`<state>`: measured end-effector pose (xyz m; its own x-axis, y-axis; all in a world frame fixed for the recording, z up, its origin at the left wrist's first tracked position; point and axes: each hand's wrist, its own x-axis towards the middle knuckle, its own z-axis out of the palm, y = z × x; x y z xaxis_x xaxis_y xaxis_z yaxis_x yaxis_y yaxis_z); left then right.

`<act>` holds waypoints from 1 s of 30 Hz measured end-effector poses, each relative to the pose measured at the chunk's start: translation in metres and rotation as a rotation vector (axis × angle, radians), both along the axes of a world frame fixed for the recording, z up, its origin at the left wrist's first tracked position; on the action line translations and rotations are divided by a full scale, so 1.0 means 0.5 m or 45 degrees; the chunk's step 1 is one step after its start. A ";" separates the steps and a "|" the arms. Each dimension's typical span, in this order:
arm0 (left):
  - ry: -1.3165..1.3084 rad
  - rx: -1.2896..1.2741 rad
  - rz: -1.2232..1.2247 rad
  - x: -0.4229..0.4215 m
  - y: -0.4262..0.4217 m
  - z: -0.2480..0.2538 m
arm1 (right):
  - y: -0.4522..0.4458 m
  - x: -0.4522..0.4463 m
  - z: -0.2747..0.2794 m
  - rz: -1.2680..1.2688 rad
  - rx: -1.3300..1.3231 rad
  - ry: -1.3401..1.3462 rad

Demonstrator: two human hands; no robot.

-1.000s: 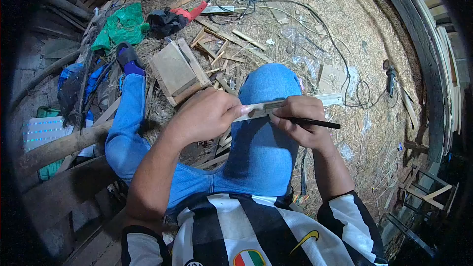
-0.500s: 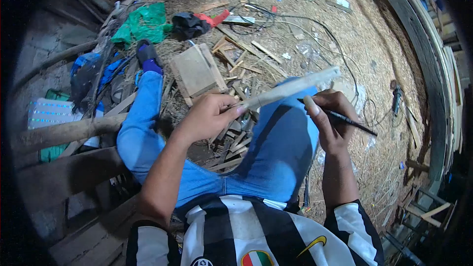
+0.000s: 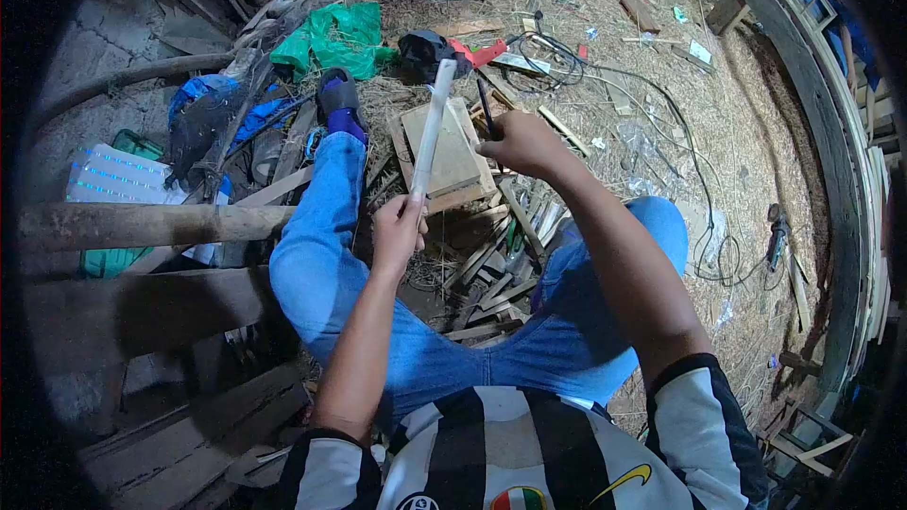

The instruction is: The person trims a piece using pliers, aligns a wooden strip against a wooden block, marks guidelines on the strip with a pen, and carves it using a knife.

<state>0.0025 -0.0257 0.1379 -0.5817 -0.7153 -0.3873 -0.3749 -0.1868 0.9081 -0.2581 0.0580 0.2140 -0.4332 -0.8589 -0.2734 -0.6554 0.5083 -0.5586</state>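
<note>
My left hand [image 3: 399, 234] is closed around the lower end of a pale, narrow wooden stick [image 3: 433, 132], which points up and away from me. My right hand [image 3: 531, 144] is closed on a slim black pencil-like tool [image 3: 486, 106]; its kind is not clear. The tool stands nearly upright, to the right of the stick and apart from it. Below and behind both hands lies a square wooden block or panel [image 3: 442, 153] on the ground. Wood offcuts [image 3: 505, 274] are heaped between my legs.
A green plastic bag [image 3: 331, 38] and a black cloth [image 3: 430, 52] lie ahead. Cables [image 3: 652, 99] run over the straw-like floor litter to a dark power tool [image 3: 777, 236] at right. A wooden pole [image 3: 161, 225] and planks stand at left; a long beam [image 3: 803, 113] edges the right.
The stick has swung from pointing right to nearly upright and moved left. My right hand has moved forward and left, turning the black tool upright. The view has shifted.
</note>
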 end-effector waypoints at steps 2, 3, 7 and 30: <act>0.007 0.004 0.121 0.014 -0.010 -0.030 | -0.037 -0.006 -0.097 -0.055 0.090 0.047; 0.006 0.005 0.132 0.020 -0.018 -0.045 | -0.051 -0.001 -0.141 -0.097 0.104 0.067; -0.015 0.016 0.390 0.030 -0.044 -0.060 | -0.087 0.085 -0.304 -0.178 -0.042 -0.137; 0.061 0.004 0.566 0.015 -0.098 -0.107 | -0.257 0.300 -0.440 0.342 0.098 0.879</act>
<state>0.0099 -0.0745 0.0842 -0.2349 -0.8989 -0.3698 -0.2153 -0.3229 0.9216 -0.1084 -0.0704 -0.0058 -0.3063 -0.9486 -0.0790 -0.9515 0.3026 0.0560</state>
